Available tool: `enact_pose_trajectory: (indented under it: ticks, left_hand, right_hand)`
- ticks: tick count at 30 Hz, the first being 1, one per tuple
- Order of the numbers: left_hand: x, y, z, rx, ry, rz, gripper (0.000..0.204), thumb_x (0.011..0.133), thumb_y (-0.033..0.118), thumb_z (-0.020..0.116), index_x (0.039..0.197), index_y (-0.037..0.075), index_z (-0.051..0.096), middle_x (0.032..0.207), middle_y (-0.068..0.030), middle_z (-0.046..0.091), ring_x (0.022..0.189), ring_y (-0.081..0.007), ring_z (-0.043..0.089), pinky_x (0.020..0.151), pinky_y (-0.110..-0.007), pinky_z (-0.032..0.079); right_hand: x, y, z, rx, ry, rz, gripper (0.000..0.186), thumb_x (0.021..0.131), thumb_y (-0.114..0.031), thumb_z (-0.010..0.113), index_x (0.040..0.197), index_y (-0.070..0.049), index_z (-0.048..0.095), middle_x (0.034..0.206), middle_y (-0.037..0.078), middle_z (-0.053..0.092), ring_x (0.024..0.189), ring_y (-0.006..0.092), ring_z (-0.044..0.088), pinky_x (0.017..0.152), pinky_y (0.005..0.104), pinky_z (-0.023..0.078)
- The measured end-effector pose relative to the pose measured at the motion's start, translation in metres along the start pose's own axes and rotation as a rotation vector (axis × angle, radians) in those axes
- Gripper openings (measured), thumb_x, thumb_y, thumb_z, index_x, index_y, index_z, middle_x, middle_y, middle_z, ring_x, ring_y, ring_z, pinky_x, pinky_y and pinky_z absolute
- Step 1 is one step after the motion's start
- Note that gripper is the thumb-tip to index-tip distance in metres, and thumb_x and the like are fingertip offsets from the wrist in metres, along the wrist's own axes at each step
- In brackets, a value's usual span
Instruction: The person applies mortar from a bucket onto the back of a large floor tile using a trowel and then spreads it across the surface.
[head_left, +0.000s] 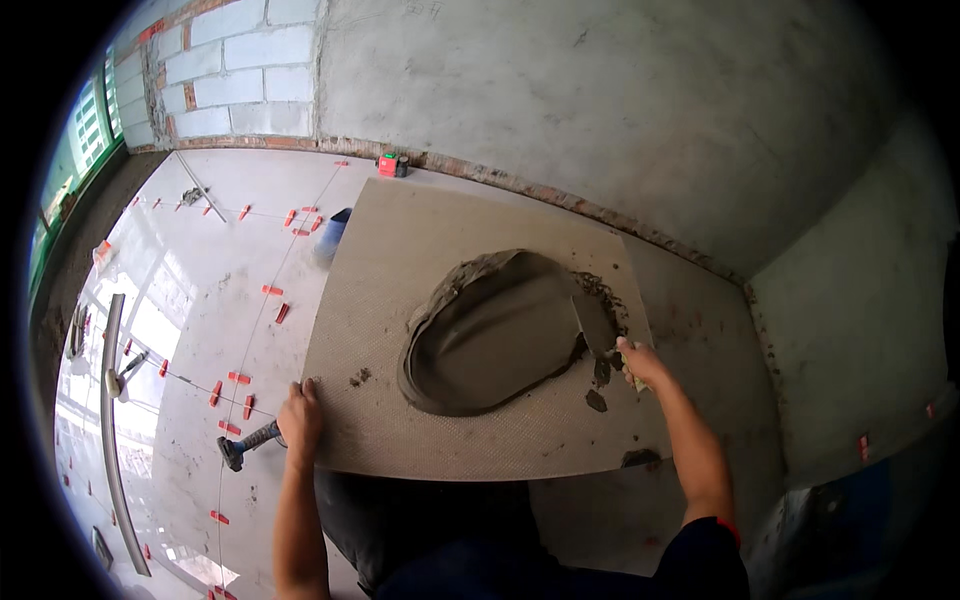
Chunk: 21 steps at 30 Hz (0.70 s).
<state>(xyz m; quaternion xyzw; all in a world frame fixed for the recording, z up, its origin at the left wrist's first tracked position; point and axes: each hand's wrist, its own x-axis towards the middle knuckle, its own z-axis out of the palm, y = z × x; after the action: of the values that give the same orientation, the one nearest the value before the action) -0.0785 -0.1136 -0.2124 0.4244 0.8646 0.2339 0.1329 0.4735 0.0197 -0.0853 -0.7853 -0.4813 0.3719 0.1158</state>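
Note:
A square tile [360, 280] lies back side up before me, with a large oval mound of grey mortar [485, 340] spread on it and loose smears near its right side. My right hand [640, 365] grips the pale handle of a trowel [592, 322], whose flat blade rests on the mortar's right edge. My left hand [300, 418] holds the tile's left edge near the lower corner. Beside that hand a blue-and-black handled tool [240, 445] sticks out over the floor.
Glossy floor tiles [190, 300] carry red levelling clips [240, 378], a long metal straightedge [118, 430] and small tools. A blue bucket [330, 230] stands partly behind the tile. A red-and-green device [392, 165] sits by the plastered wall [600, 100]. A window with green framing is at left.

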Motion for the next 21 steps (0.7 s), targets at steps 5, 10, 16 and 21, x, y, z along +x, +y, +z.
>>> enact_pose_trajectory:
  ticks: [5,10,16,21]
  left_hand:
    - [0.003,0.001,-0.001,0.000,-0.001,-0.011,0.043,0.093,0.039,0.035,0.091,0.001,0.054,0.085,-0.0276,0.061,0.083,-0.0448,0.057,0.074,-0.051,0.043]
    - [0.003,-0.001,-0.007,0.000,-0.029,-0.038,0.044,0.093,0.041,0.035,0.092,0.000,0.054,0.086,-0.0278,0.060,0.085,-0.0451,0.057,0.076,-0.051,0.042]
    - [0.004,0.000,-0.007,0.003,-0.030,-0.033,0.044,0.092,0.040,0.035,0.091,0.000,0.054,0.086,-0.0281,0.060,0.085,-0.0449,0.057,0.076,-0.052,0.042]
    - [0.001,0.005,-0.009,0.019,-0.025,-0.037,0.043,0.093,0.039,0.035,0.091,0.000,0.054,0.084,-0.0284,0.060,0.083,-0.0455,0.058,0.074,-0.052,0.043]
  right_hand:
    - [-0.012,-0.005,0.056,0.325,-0.339,0.011,0.050,0.089,-0.055,0.042,0.086,-0.005,0.049,0.061,0.002,0.048,0.045,0.0105,0.046,0.040,0.0274,0.041]
    - [-0.074,-0.049,0.130,0.298,-0.582,-0.066,0.050,0.089,-0.055,0.041,0.085,-0.006,0.046,0.063,0.001,0.046,0.045,0.0075,0.045,0.039,0.0235,0.041]
    - [-0.132,-0.061,0.181,0.329,-0.807,-0.227,0.042,0.092,-0.046,0.042,0.095,-0.004,0.043,0.065,0.006,0.053,0.051,0.0157,0.055,0.048,0.0310,0.048]
    - [-0.100,-0.061,0.152,-0.562,-0.021,-0.745,0.037,0.090,-0.034,0.047,0.099,0.002,0.043,0.080,0.025,0.061,0.072,0.0407,0.062,0.062,0.0467,0.050]
